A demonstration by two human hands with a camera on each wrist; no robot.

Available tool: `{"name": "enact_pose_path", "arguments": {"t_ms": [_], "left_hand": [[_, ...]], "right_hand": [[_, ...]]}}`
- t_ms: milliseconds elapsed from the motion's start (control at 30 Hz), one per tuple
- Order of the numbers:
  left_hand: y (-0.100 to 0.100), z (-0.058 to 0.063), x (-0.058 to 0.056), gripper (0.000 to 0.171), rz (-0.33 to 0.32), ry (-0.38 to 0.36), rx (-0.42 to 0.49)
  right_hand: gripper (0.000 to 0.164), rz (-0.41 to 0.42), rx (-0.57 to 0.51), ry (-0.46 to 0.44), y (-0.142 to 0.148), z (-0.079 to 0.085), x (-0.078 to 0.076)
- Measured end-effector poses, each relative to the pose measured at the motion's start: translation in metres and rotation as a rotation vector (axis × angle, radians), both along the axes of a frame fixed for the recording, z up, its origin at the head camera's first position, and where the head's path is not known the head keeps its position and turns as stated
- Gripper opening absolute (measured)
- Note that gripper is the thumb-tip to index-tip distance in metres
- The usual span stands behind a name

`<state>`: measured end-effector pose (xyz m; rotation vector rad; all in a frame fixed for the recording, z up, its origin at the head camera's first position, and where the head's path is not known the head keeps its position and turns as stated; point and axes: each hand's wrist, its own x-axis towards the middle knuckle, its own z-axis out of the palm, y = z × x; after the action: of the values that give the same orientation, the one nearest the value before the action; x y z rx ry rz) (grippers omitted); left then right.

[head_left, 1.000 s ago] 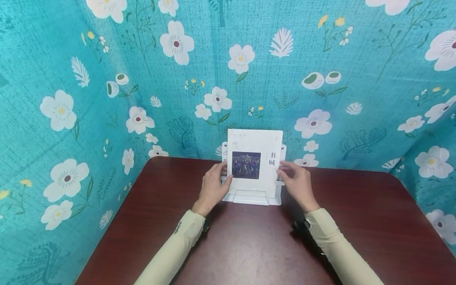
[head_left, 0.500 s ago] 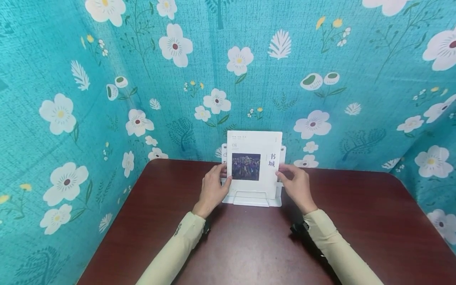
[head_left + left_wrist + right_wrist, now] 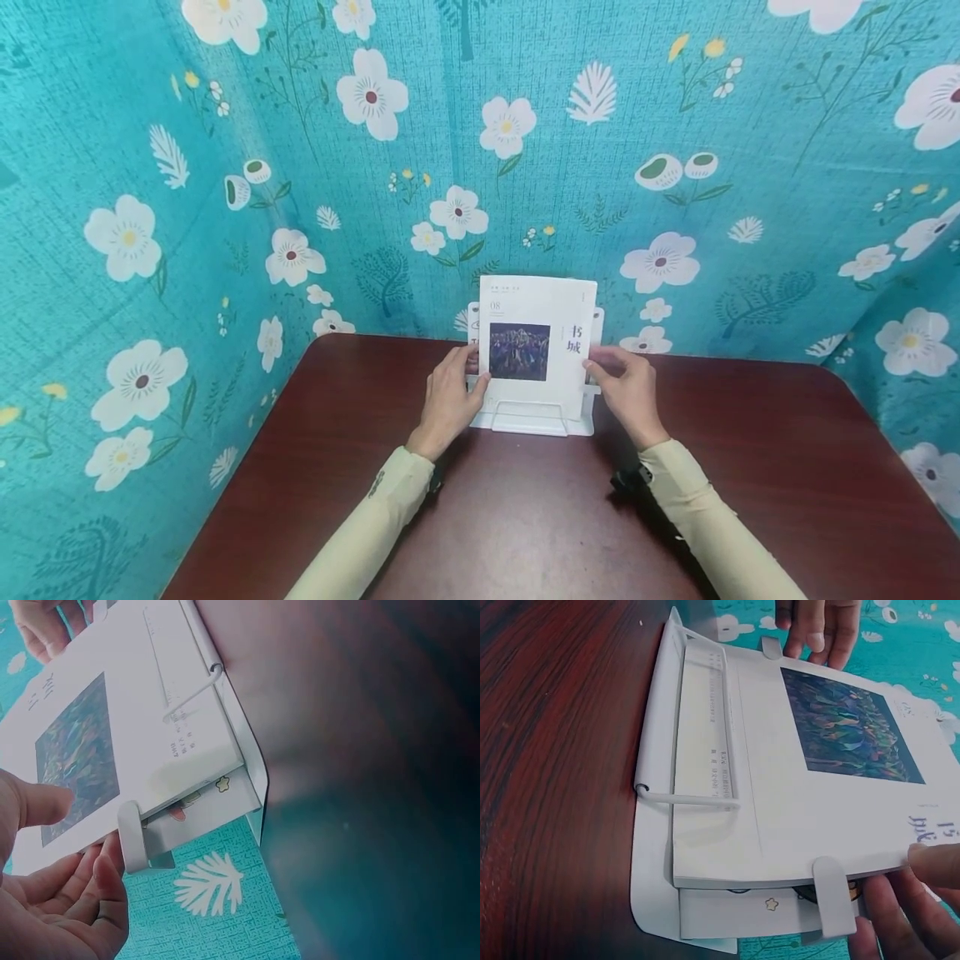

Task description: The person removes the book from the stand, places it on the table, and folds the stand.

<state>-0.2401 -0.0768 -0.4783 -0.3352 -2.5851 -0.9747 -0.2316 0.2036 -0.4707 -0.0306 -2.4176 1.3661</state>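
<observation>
A white book [image 3: 517, 392], with a dark picture on its cover, leans upright on a white book stand [image 3: 583, 423]. The stand's wire bar [image 3: 735, 750] crosses the book's lower front. My left hand [image 3: 447, 400] holds the book's left edge, thumb on the cover and fingers behind. On the opposite edge, my right hand [image 3: 632, 398] pinches the book, thumb in front and the other fingers at the back. Small side clips lie over the cover's edges, one clip [image 3: 133, 836] near my left fingers and another clip [image 3: 832, 896] near my right fingers.
The stand sits toward the back of a dark red-brown table [image 3: 517, 517]. Behind and to the sides hangs a teal floral cloth [image 3: 525, 183]. A panel with small cartoon prints [image 3: 757, 911] shows behind the book.
My right fingers have shifted slightly down the book's right edge. The left hand, book and stand stay in nearly the same place.
</observation>
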Motion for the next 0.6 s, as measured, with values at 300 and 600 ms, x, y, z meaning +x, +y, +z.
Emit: {"name": "enact_pose_path", "arguments": {"t_ms": [300,600], "left_hand": [[0.0005,-0.0041,-0.0007,0.042,0.016,0.008,0.087],[0.0003,-0.0066,-0.0082,0.039,0.019,0.017,0.115]], "right_hand": [[0.032,-0.006,-0.026,-0.043,-0.0004,-0.0044,-0.0043],[0.034,0.008,-0.012,-0.036,0.0003,-0.0071,-0.0056]]}}
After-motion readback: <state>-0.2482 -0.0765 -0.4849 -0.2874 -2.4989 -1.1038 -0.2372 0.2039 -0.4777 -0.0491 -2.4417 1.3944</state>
